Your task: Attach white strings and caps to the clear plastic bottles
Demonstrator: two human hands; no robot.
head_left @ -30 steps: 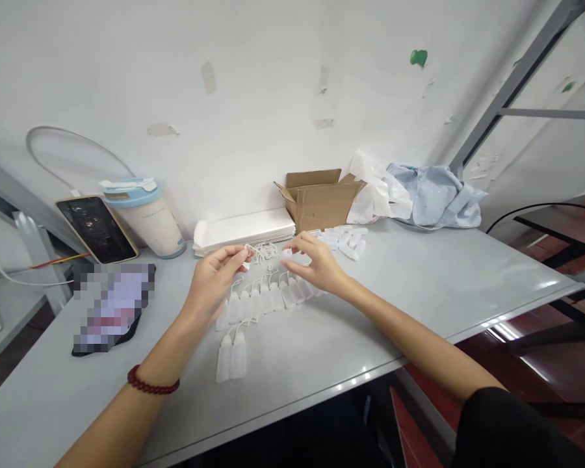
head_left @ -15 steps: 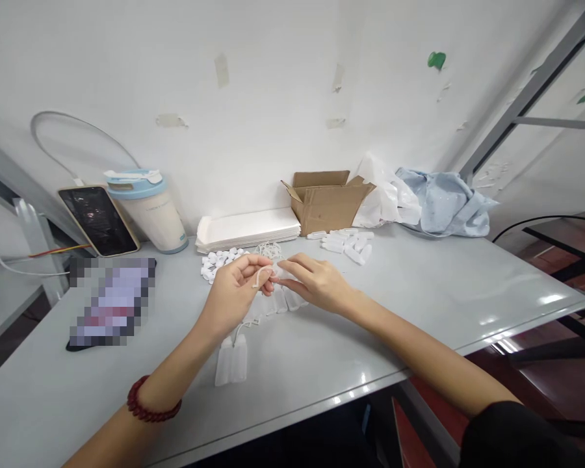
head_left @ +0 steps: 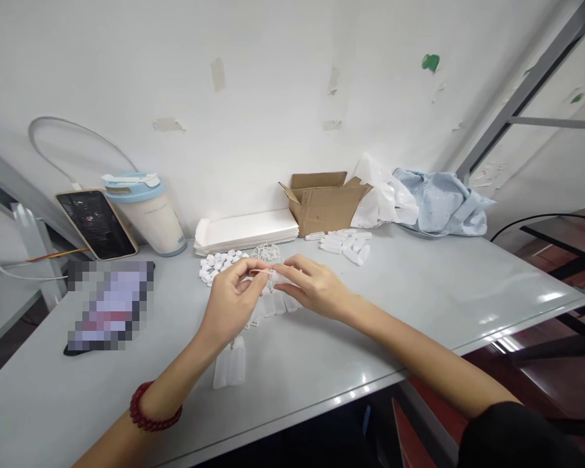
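My left hand (head_left: pixel 238 292) is closed, thumb and fingers pinching a thin white cord (head_left: pixel 259 271) at the fingertips. Fingertip to fingertip with it, my right hand (head_left: pixel 316 286) curls its fingers around something whitish that I cannot make out. Below both hands, several small translucent plastic bottles (head_left: pixel 279 303) lie side by side, partly hidden by the fingers. Nearer the front edge are more translucent bottles (head_left: pixel 230 365), lying together. Behind my left hand is a heap of small white caps (head_left: pixel 218 265), with a tangle of white cords (head_left: pixel 267 252) beside it.
A stack of white paper sheets or envelopes (head_left: pixel 246 231) and an open cardboard box (head_left: pixel 329 205) stand along the wall. Loose bottles (head_left: pixel 344 245) lie before the box. At left are a cup (head_left: pixel 153 218), a propped phone (head_left: pixel 97 224) and a blurred-out device (head_left: pixel 112 309).
My left hand has turned so its back faces up more, and the cord now runs flatter between the fingertips. My right fingers have moved slightly left over the left fingertips.
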